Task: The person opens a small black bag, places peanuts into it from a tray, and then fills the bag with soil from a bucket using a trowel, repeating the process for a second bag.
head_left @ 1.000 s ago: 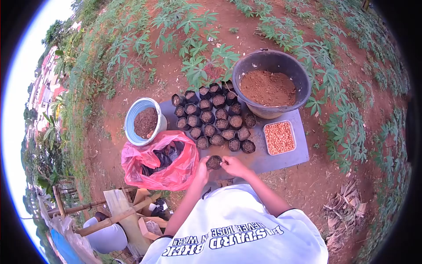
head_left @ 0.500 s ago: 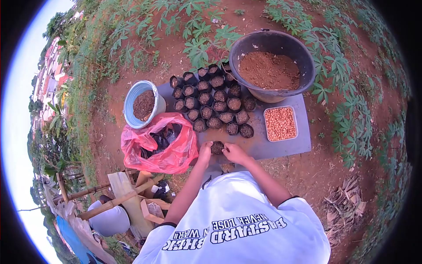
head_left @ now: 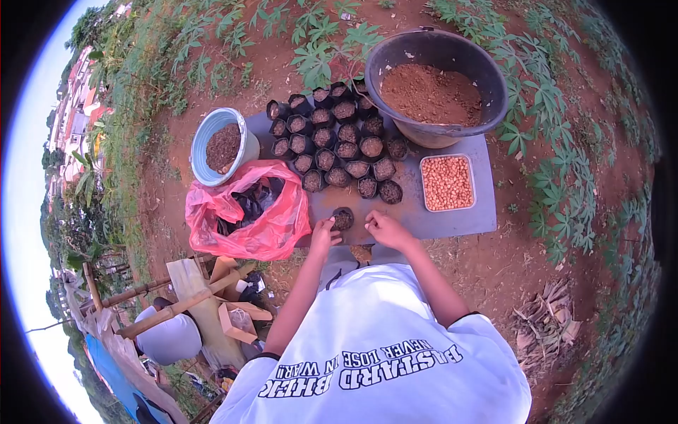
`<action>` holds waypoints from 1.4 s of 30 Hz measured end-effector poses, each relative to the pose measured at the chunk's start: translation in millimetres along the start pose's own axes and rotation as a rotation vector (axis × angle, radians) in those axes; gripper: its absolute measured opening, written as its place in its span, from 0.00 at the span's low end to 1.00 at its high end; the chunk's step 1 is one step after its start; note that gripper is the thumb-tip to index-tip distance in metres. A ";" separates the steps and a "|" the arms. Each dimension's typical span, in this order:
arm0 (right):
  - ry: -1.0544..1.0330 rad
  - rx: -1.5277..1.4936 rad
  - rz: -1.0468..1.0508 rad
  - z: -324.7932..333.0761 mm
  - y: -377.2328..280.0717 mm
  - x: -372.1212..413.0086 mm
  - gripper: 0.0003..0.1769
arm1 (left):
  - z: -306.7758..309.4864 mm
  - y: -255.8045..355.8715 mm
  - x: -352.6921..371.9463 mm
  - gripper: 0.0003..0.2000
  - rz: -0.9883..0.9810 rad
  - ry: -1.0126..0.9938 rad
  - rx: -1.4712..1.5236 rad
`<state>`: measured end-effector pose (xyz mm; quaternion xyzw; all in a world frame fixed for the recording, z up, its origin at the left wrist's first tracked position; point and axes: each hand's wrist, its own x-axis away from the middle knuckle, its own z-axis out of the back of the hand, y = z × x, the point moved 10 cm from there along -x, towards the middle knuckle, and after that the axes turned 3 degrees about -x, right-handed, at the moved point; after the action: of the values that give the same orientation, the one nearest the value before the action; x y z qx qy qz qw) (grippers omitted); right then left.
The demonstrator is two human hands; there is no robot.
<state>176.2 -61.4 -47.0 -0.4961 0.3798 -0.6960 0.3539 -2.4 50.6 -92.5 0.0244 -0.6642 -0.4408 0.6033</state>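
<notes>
Reddish soil (head_left: 487, 265) and leafy green plants (head_left: 526, 95) are surrounding a grey desk (head_left: 459, 223) outdoors. Well to the left of the lone black bag (head_left: 343, 220), and farther out, a light blue bucket (head_left: 250, 147) is holding dark soil. Nearer to the lone bag, also on its left, an open pink plastic bag (head_left: 275, 226) is slumping at the desk's edge, with crumpled black plastic (head_left: 253, 201) showing inside. Right at the lone bag's left side, the left hand (head_left: 323, 234) is curling its fingers; whether they are gripping it, one cannot tell. The lone bag is standing near the front of the desk, filled with dark soil. Its round mouth is facing up, and its long axis is apparently running upright, though its walls are mostly hidden. Beyond it, a cluster of filled bags (head_left: 324, 137) is standing, mouths upward. Just right of the lone bag, the right hand (head_left: 387, 230) is hovering apart, holding nothing visible, a narrow gap showing between thumb and fingers. Farther right, beyond the lone bag, a big dark bucket (head_left: 424, 134) is containing reddish soil, and a clear tray (head_left: 474, 185) is carrying orange kernels (head_left: 448, 184).
</notes>
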 end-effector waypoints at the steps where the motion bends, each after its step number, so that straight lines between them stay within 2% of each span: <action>1: 0.013 0.028 -0.029 10.5 3.3 9.4 0.17 | -1.1 -0.8 2.5 0.26 0.013 0.001 0.048; 3: 0.024 0.061 -0.066 32.9 0.8 32.0 0.20 | -3.9 1.5 9.0 0.26 0.018 -0.025 0.065; 5: 0.145 0.072 -0.105 69.7 -11.7 60.3 0.29 | -5.3 -0.5 9.8 0.26 0.026 -0.053 0.087; 6: 0.144 0.081 -0.113 80.4 -12.3 69.5 0.29 | -7.3 -1.4 8.1 0.25 0.019 -0.083 0.133; 8: 0.344 0.081 -0.068 122.8 -15.4 85.9 0.35 | -10.2 0.2 8.2 0.22 0.010 -0.109 0.218; 9: 0.344 0.089 -0.072 133.3 -7.8 88.4 0.35 | -10.0 -2.3 6.3 0.22 0.014 -0.114 0.226; 11: 0.548 0.258 0.024 170.2 -8.7 94.2 0.36 | -12.6 -4.9 0.2 0.21 0.021 -0.154 0.364; 14: 0.576 0.339 0.001 187.2 -7.8 84.7 0.41 | -18.1 1.6 2.8 0.22 0.031 -0.154 0.453; 19: 0.530 0.448 -0.048 164.2 6.7 68.2 0.46 | -29.3 19.9 3.9 0.24 0.014 -0.162 0.545; 22: 0.476 0.601 -0.195 146.6 20.5 69.3 0.49 | -34.0 27.4 -2.3 0.26 -0.004 -0.155 0.563; 25: 0.456 0.736 -0.209 139.5 28.8 66.9 0.49 | -41.4 37.6 -7.1 0.27 -0.037 -0.185 0.591; 33: 0.573 0.789 -0.157 135.0 29.3 62.4 0.49 | -52.8 39.3 -20.5 0.27 -0.003 -0.223 0.564; 37: 0.598 0.809 -0.175 134.2 32.0 60.6 0.48 | -50.0 31.5 -26.0 0.25 -0.012 -0.163 0.563; 42: 0.584 0.828 -0.145 131.2 29.2 58.4 0.48 | -46.1 35.8 -13.7 0.26 -0.028 -0.154 0.408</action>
<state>290.4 -148.9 -19.4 -0.1240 0.1198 -0.9204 0.3509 57.1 54.5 -86.6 0.1216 -0.7834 -0.3061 0.5271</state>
